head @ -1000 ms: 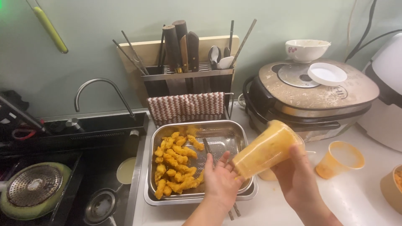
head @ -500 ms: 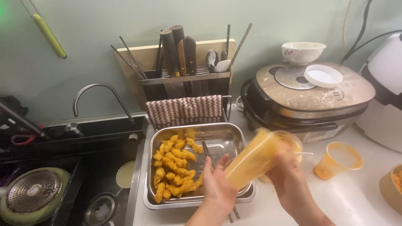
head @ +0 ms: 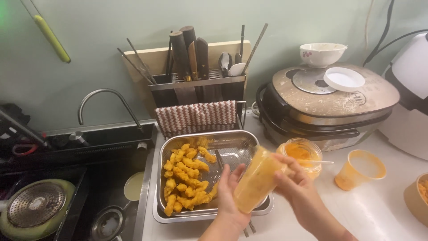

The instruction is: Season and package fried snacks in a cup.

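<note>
My right hand (head: 299, 192) grips a clear plastic cup (head: 258, 178) smeared with orange batter, tilted with its mouth down toward the metal tray (head: 232, 140). My left hand (head: 229, 189) is open, its palm against the lower end of the cup, over the tray's right part. Yellow-orange battered strips (head: 185, 178) fill the tray's left half. A pair of chopsticks (head: 219, 159) lies across the tray.
A clear tub of orange batter with a stick (head: 304, 154) and an orange-smeared cup (head: 360, 168) stand right of the tray. Behind are a knife rack (head: 196, 76), a striped cloth (head: 196, 117) and a large cooker (head: 330, 102) bearing a bowl (head: 322, 53). A sink (head: 80, 196) lies left.
The cup in my right hand has dropped lower and tipped further, its mouth now down by my left palm over the tray.
</note>
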